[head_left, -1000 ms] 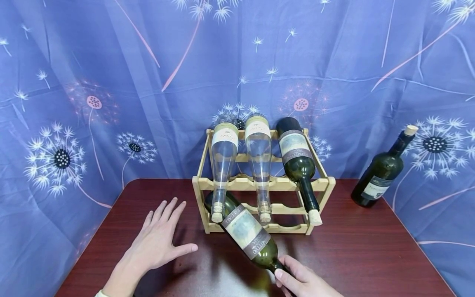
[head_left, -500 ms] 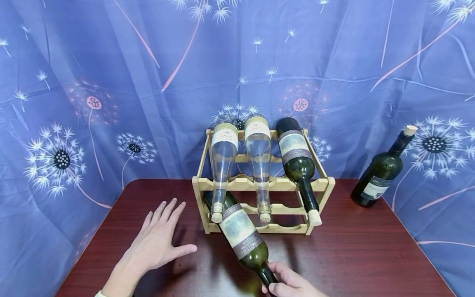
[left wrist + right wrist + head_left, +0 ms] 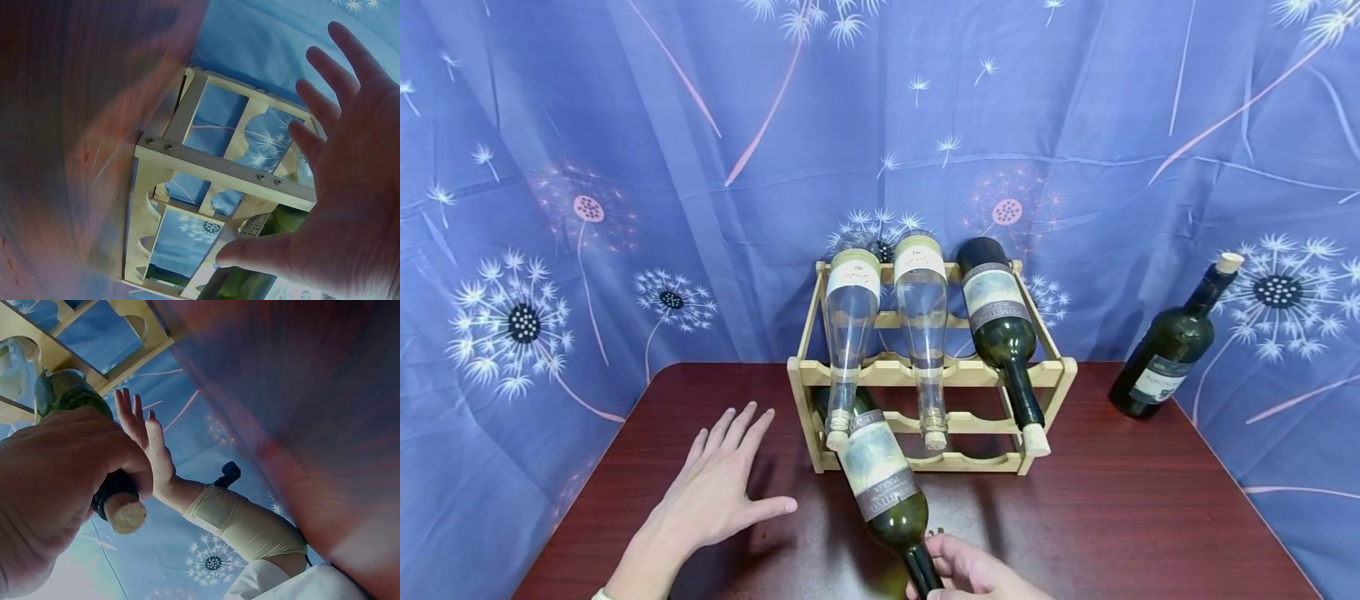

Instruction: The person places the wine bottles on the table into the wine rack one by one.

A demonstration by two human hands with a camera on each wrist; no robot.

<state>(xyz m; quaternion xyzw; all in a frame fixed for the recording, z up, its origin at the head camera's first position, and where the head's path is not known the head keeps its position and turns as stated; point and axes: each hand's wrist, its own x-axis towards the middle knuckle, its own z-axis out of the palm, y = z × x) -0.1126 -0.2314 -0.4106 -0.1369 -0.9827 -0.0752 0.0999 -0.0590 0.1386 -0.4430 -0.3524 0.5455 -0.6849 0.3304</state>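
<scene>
My right hand (image 3: 973, 569) grips the neck of a dark green wine bottle (image 3: 880, 475). Its base end lies inside the left part of the wooden wine rack (image 3: 1052, 375), below the top row, and its neck points toward me. In the right wrist view a cork (image 3: 128, 515) sticks out of the bottle's mouth, past the curled fingers. Left of the rack my left hand (image 3: 718, 483) hovers with fingers spread and holds nothing. On the rack's top row lie two clear bottles, a left one (image 3: 853, 321) and a middle one (image 3: 923, 321), plus a green bottle (image 3: 1003, 321) at the right.
Another corked green bottle (image 3: 1165, 358) stands on the dark red table (image 3: 1120, 517) at the right, near the back edge. A blue curtain (image 3: 700, 108) with dandelion prints hangs behind and on both sides.
My right hand has swung the held bottle's neck to the left, so the bottle lies straighter toward the rack. My left hand has hardly moved.
</scene>
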